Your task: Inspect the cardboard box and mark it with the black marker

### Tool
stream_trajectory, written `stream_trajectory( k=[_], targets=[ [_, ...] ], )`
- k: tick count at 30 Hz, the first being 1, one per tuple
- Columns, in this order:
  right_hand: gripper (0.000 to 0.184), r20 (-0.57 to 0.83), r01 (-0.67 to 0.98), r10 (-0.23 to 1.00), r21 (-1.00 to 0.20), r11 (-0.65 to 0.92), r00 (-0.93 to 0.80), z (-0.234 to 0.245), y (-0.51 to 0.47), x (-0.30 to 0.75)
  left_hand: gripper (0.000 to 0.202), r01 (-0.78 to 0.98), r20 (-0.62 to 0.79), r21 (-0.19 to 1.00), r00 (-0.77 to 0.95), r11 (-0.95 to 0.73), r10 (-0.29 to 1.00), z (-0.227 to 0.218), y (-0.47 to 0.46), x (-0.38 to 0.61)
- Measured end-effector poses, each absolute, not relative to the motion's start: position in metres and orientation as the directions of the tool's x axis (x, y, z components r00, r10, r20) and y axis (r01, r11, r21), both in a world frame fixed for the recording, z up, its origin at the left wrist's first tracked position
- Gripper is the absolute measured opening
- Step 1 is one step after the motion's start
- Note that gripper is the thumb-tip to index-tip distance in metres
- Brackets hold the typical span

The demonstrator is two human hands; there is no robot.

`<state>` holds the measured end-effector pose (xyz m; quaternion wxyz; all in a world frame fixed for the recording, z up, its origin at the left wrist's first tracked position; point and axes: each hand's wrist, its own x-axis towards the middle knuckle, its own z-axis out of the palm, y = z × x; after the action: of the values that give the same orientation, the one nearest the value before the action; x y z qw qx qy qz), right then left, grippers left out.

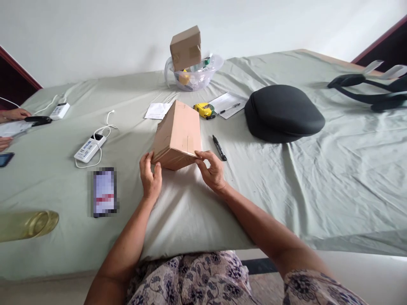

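Note:
In the head view a small cardboard box (186,127) is tilted over the cloth, one long edge facing up, with a strip of tape on a face. My left hand (150,178) grips its near left corner between thumb and fingers. At the near right corner, my right hand (211,169) pinches the edge of the box. A black marker (219,148) lies on the cloth just right of the box. Behind the box are a yellow tape measure (204,110) and a white slip of paper (157,111). The underside of the box is hidden.
At the back, a clear plastic basin (199,79) carries another cardboard box (186,48). A black case (282,113) stands at right, near a paper (229,105) with a pen. Left are a power bank (90,148), a phone (104,192), a yellowish bottle (32,224) and another person's hand (15,114).

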<state>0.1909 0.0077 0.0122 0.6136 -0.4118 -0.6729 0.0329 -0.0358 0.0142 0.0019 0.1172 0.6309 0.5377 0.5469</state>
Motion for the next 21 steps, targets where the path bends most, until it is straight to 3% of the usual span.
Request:
stream_trajectory(
  k=[4,8,13,17,21],
  targets=[
    [0.019,0.867,0.508,0.497,-0.437,0.742,0.019,0.02,0.0,0.183,0.069,0.595,0.612,0.663,-0.079,-0.455,0.787,0.006,0.009,-0.034],
    [0.024,0.888,0.448,0.458,-0.394,0.803,-0.04,0.025,-0.007,0.177,0.094,0.653,0.638,0.602,-0.046,-0.46,0.769,0.007,0.002,-0.028],
    [0.026,0.884,0.417,0.458,-0.384,0.824,-0.089,0.031,-0.012,0.174,0.118,0.713,0.82,0.346,0.086,-0.609,0.566,0.009,0.0,-0.021],
    [0.028,0.902,0.378,0.406,-0.329,0.865,-0.145,0.032,-0.016,0.171,0.118,0.685,0.879,0.191,0.199,-0.703,0.433,0.014,0.001,-0.02],
    [0.026,0.891,0.358,0.415,-0.332,0.873,-0.186,0.031,-0.019,0.167,0.104,0.701,0.866,0.194,0.207,-0.687,0.456,0.013,0.002,-0.022]
  ],
)
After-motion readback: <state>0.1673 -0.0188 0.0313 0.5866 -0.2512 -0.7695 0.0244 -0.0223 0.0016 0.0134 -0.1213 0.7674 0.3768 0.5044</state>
